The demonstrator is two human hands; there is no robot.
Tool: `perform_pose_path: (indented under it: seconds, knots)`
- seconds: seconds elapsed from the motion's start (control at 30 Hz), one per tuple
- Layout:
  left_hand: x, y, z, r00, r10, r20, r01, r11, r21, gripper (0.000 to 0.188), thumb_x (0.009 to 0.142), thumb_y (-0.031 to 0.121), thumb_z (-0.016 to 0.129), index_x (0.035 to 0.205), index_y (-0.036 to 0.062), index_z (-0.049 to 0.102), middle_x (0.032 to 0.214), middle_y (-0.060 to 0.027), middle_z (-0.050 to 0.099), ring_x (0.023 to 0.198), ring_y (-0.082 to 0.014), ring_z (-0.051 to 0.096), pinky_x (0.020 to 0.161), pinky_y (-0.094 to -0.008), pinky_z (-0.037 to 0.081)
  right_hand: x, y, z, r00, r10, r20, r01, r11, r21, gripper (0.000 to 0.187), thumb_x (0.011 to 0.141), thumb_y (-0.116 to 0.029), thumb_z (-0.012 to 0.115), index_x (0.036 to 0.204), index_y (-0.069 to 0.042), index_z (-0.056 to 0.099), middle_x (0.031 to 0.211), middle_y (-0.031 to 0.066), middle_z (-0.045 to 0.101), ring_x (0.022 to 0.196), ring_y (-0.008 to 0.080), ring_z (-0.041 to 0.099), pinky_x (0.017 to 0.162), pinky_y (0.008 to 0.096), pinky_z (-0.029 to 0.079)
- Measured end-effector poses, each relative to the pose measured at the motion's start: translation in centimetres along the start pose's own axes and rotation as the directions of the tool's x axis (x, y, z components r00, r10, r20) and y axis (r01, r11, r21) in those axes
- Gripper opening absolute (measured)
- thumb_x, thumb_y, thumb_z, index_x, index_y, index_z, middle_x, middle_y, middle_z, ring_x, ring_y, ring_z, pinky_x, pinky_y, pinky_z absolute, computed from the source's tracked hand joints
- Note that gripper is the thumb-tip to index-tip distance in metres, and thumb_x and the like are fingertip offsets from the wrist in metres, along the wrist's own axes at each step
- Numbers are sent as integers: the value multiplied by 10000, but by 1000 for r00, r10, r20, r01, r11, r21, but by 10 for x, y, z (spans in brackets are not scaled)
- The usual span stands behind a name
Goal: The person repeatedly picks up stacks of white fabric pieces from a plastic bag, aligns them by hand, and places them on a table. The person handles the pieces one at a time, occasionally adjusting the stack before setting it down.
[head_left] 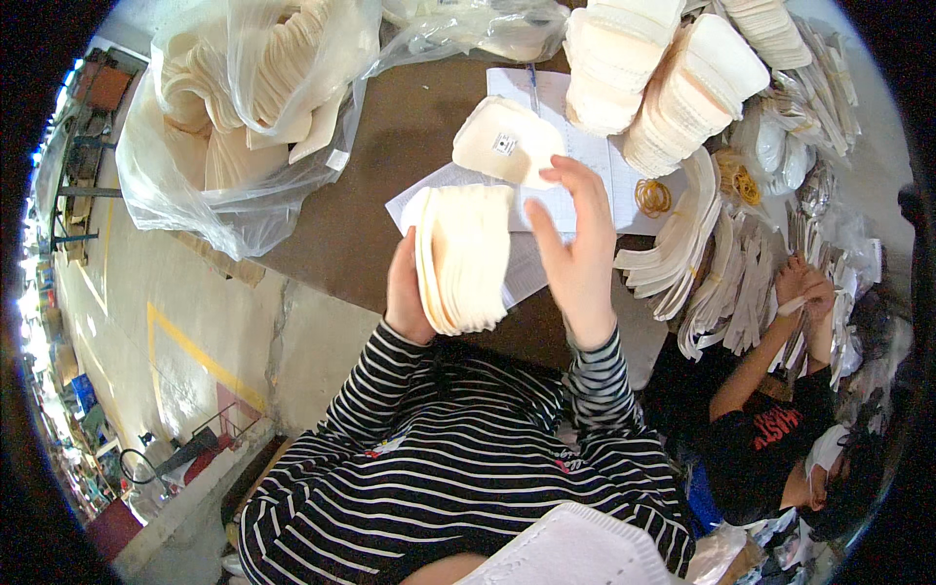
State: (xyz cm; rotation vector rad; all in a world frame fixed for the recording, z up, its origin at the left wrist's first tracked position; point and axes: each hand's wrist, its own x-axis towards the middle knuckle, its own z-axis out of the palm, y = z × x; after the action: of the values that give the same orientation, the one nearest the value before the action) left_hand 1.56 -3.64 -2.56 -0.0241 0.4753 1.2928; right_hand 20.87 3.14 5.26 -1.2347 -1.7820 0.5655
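Observation:
My left hand [407, 291] grips a thick stack of cream pads [463, 258] from its left side, in front of my body. The pads have rounded ends and stand pressed together, and their exact kind I cannot make out. My right hand [582, 244] is raised to the right of the stack, thumb and fingers apart, with nothing seen in it. Just beyond its fingertips lies a single cream pad [483, 136] with a small printed label, resting on white paper sheets [595, 166].
A clear plastic bag [234, 210] full of similar pads stands left on the brown table [390, 127]. More pad stacks [624, 58] sit at the far right, near yellow rubber bands [651, 198] and bundled white strips [673, 263]. A co-worker's hands [807, 288] handle strips at right.

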Motion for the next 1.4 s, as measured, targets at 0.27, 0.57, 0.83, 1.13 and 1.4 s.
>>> perform_pose_path:
  seconds: [0.27, 0.57, 0.83, 1.13, 1.4]
  knots:
    - [-23, 27, 14, 982, 94, -162, -36, 945, 325, 632, 870, 264, 582, 1404, -37, 429, 1355, -170, 572, 1210, -315, 586, 1046, -441, 473, 39, 72, 38, 1000, 22, 22, -9, 885, -465, 371, 812, -56, 713, 1173, -32, 631, 1041, 155, 645, 971, 361, 604, 894, 409, 483]
    - [-15, -6, 35, 963, 153, -224, -3, 830, 558, 604, 912, 241, 654, 1419, 37, 398, 1298, -96, 574, 1189, -210, 558, 1010, -365, 441, -2, -24, -1, 995, -101, -3, 100, 989, -112, 320, 769, -49, 701, 1078, -118, 753, 752, 55, 510, 667, 247, 536, 632, 360, 440]
    - [-6, -24, 39, 976, 205, -70, -161, 903, 398, 530, 1056, 366, 408, 1488, 69, 328, 1365, -113, 525, 1261, -233, 510, 1056, -397, 428, -55, -32, 13, 918, -311, 245, 338, 938, -77, 318, 722, -61, 689, 1036, -68, 741, 890, 37, 568, 819, 237, 571, 734, 373, 451]
    - [-10, -14, 41, 952, 274, -137, -122, 749, 651, 546, 852, 120, 719, 1333, -18, 501, 1170, -95, 634, 1071, -187, 607, 895, -325, 505, -55, -29, -1, 946, -161, 283, 89, 963, 253, 115, 809, -131, 736, 880, -48, 702, 908, 81, 625, 810, 302, 623, 701, 400, 508]
    - [4, 46, 66, 865, 108, 490, -260, -739, 622, 731, 718, 293, 804, 1305, 18, 468, 1156, -180, 610, 1013, -364, 635, 866, -473, 494, -16, 103, -55, 973, 68, -221, -206, 685, -699, 137, 834, -179, 690, 833, -43, 697, 883, 118, 671, 881, 317, 625, 790, 436, 475]
